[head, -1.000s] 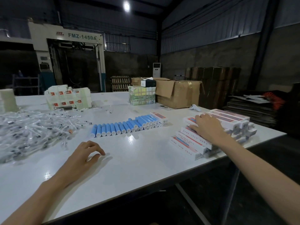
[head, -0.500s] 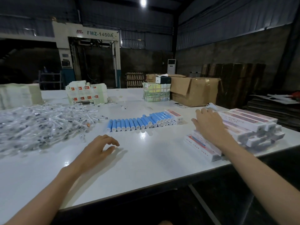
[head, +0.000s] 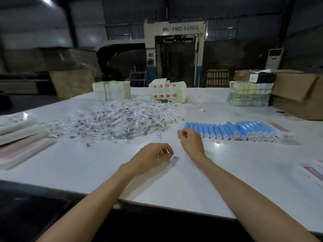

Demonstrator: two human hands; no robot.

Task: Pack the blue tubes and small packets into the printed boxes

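Observation:
A row of blue tubes (head: 227, 131) lies across the white table (head: 218, 186), with a printed box (head: 279, 128) at its right end. A heap of small clear packets (head: 122, 119) spreads over the middle left. Long printed boxes (head: 22, 145) lie at the left edge, and another printed box (head: 314, 170) shows at the right edge. My left hand (head: 153, 156) rests on the table with loosely curled fingers, holding nothing. My right hand (head: 190, 140) hovers by the left end of the tube row, fingers loosely bent, with nothing visible in it.
Stacks of folded white cartons (head: 111, 90) and red-marked cartons (head: 166, 91) stand at the back. A coloured stack (head: 250, 95) and an open cardboard box (head: 297, 95) sit at the back right. The table's near edge runs below my forearms.
My view has swung to the left. My right hand has left the printed boxes on the right and come to the left end of the tube row. My left hand stays on the table.

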